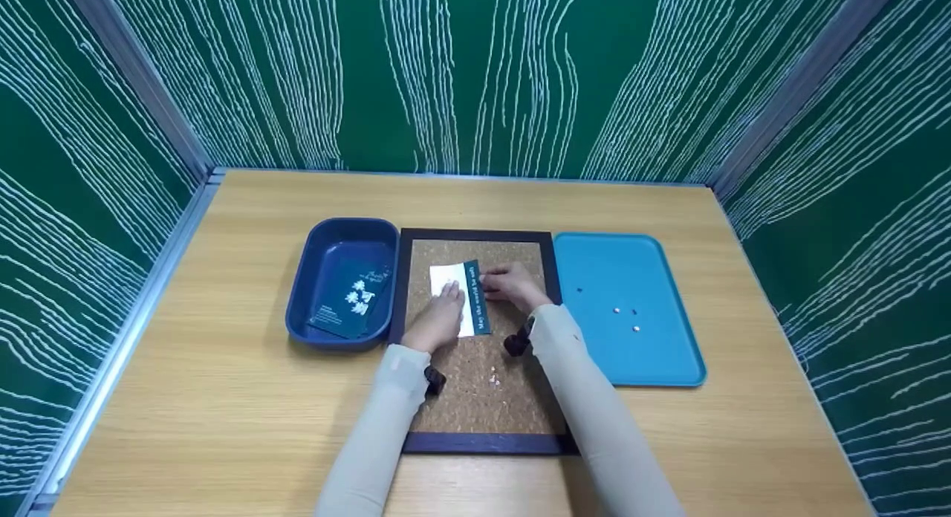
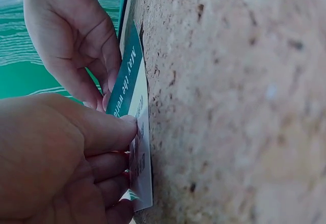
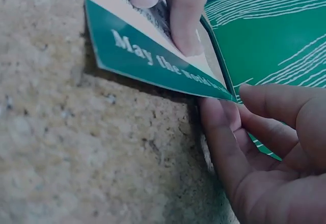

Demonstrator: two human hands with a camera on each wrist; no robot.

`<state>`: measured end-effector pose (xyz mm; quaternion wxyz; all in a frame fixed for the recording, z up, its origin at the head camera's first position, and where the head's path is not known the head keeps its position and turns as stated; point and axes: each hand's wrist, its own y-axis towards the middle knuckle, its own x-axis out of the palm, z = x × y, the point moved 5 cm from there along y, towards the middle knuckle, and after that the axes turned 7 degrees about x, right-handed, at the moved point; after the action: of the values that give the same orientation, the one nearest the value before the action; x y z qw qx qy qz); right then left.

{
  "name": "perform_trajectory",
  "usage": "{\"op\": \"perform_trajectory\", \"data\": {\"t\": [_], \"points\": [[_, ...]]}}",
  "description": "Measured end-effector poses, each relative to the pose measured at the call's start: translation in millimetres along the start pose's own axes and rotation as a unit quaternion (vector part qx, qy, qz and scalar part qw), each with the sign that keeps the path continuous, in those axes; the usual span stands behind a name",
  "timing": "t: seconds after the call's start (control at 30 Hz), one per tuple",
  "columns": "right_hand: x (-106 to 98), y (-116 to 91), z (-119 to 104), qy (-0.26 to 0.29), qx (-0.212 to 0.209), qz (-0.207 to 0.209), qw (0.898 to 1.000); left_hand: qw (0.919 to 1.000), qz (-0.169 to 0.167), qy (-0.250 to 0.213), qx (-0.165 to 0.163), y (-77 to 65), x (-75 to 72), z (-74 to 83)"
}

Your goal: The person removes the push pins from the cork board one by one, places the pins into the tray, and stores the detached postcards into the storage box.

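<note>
A white card with a green strip (image 1: 477, 298) lettered "May the world be soft" lies on the framed cork board (image 1: 453, 398). My left hand (image 1: 443, 316) rests on its white part, fingertips pressing the face. At the far end of the strip, my right hand (image 1: 513, 285) has its thumb and fingers curled at the card's edge. In the right wrist view, the right fingers (image 3: 224, 142) meet the card's corner, one tip reaching just under the edge. The strip's edge (image 3: 153, 79) stands slightly above the cork, with a shadow below.
Left of the board, a dark blue bin (image 1: 297, 294) holds green cards with white flowers (image 1: 360, 298). A light blue tray (image 1: 639, 353) with several tiny pieces is on the right. Small shiny bits (image 1: 494, 379) lie on the cork. Green panels (image 1: 505, 79) border the wooden table (image 1: 245, 398).
</note>
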<state>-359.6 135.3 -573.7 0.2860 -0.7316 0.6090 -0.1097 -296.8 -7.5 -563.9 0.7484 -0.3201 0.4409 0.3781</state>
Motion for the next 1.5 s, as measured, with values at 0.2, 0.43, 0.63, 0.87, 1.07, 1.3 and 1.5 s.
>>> {"op": "perform_trajectory", "data": {"t": [0.2, 0.43, 0.63, 0.87, 1.07, 1.3, 1.5], "points": [[0, -1, 2, -0.023, -0.016, 0.023, 0.999, 1.0, -0.003, -0.008, -0.004, 0.0, 0.2, 1.6], [-2, 0, 4, -0.041, -0.031, 0.051, 0.997, 0.9999, 0.007, -0.009, 0.006, -0.1, -0.8, 3.6], [-2, 1, 5, -0.035, -0.023, 0.064, 0.997, 0.9998, 0.003, -0.02, 0.003, -0.1, -0.1, -0.1], [2, -1, 5, -0.049, -0.031, 0.079, 0.995, 0.9996, -0.011, -0.024, 0.004, -2.0, -3.4, -1.4], [4, -2, 7, -0.063, -0.035, 0.089, 0.993, 0.9976, -0.038, -0.054, -0.019, -5.0, -6.2, -1.7], [4, -4, 5, -0.058, -0.043, 0.099, 0.992, 0.9973, -0.028, -0.068, 0.008, -7.7, -16.2, -2.7], [3, -3, 7, -0.062, -0.038, 0.102, 0.992, 0.993, 0.004, -0.118, 0.005, -16.0, -35.8, -9.5]]}}
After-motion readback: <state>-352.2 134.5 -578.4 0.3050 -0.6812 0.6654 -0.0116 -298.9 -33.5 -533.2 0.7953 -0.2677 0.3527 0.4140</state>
